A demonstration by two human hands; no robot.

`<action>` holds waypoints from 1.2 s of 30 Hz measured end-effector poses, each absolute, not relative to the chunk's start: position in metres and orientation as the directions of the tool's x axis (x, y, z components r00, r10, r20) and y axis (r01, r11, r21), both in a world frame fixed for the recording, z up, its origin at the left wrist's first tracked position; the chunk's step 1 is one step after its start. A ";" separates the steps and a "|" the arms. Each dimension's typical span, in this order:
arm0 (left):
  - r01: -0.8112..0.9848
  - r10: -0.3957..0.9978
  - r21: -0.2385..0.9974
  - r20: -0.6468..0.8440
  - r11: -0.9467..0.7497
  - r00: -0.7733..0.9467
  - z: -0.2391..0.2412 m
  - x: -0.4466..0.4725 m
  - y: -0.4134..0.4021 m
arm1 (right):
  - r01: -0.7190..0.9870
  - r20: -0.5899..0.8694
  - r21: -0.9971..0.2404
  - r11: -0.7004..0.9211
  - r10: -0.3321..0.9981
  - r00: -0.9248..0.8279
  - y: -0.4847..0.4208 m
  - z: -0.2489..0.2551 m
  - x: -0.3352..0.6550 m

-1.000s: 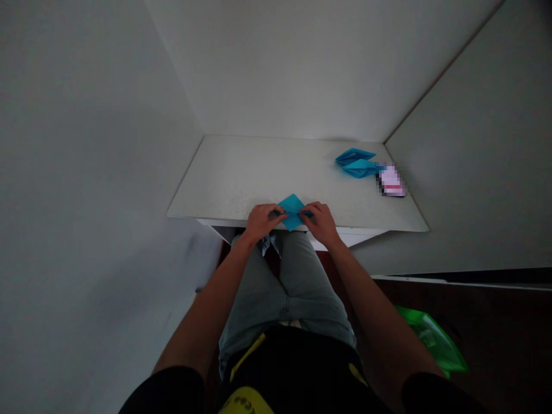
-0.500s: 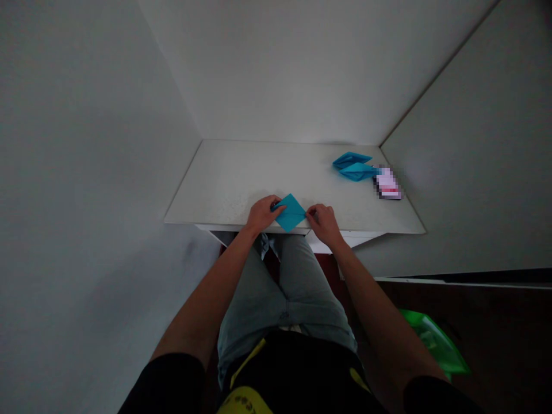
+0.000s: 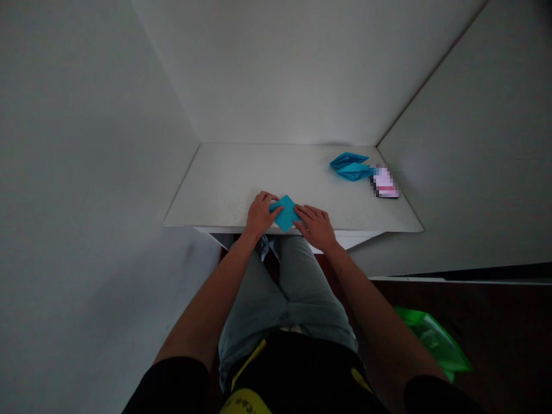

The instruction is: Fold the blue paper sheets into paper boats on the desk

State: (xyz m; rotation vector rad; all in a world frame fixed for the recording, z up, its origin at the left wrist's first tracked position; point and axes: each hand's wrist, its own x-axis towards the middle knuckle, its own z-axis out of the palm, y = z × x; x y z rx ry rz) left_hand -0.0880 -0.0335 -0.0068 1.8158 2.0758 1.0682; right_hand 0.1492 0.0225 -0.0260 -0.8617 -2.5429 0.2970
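A blue piece of folded paper (image 3: 286, 214), diamond-shaped from above, lies at the front edge of the white tabletop. Its left corner is gripped by my left hand (image 3: 260, 214), with the thumb on top and the fingers curled around the far side. My right hand (image 3: 317, 226) rests on the right corner, its fingers stretched out over the paper and the thumb apart below them. That corner is partly hidden under the fingertips.
Two blue folded-paper pieces (image 3: 353, 171) lie at the back right of the white tabletop (image 3: 233, 172). Beside them is a phone-like object (image 3: 385, 183) with a blurred face. Walls border the table. A green plastic item (image 3: 435, 339) sits low on the right.
My right hand has gone from pinching the paper's right corner to lying over it with fingers extended. My left hand still grips the left side.
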 end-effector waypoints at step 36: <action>0.509 0.992 0.854 0.125 -0.111 0.006 -0.003 -0.064 -0.022 | 0.030 0.255 -0.953 0.302 0.848 -0.465 0.103 -0.030 0.146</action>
